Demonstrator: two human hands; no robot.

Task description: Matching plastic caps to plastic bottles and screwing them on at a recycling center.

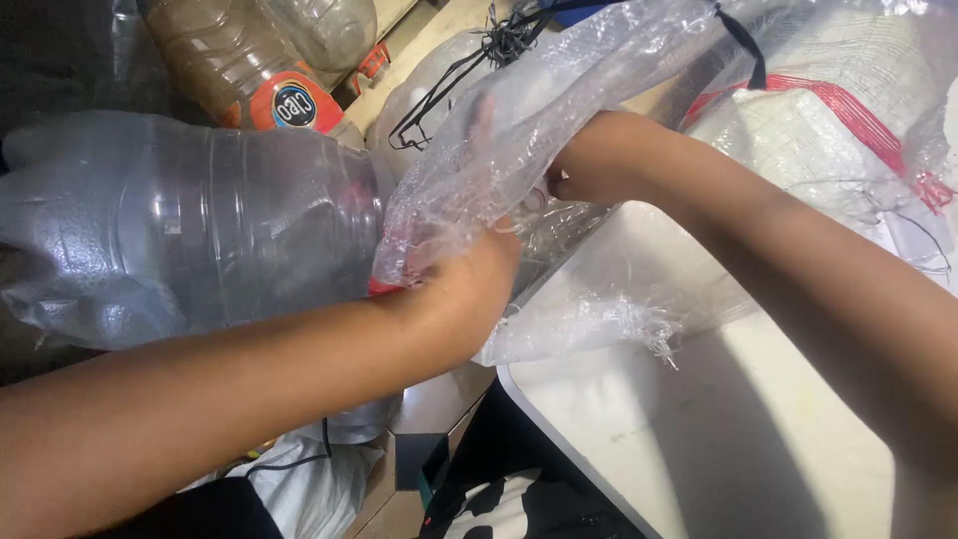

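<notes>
The left hand [469, 284] closes its grip around the red-capped neck of a big clear bottle [190, 225] lying on its side, while the right hand [589, 165] pinches a crumpled clear plastic bag [539, 110] that drapes over that neck. Under the right forearm sits a white tub [699, 439], its rim touching the bag's lower folds. Behind the big bottle stands a brown bottle [225, 55] with an orange label, and a white sack [818, 140] with red stitching lies at the far right.

Both arms are bare from the elbow down; no sleeve shows on either forearm. The left hand [469, 289] wears no glove, ring or bracelet, and its wrist has no watch. The right hand [589, 170] is also uncovered, without any jewellery or band, and the fingers are partly hidden.
</notes>
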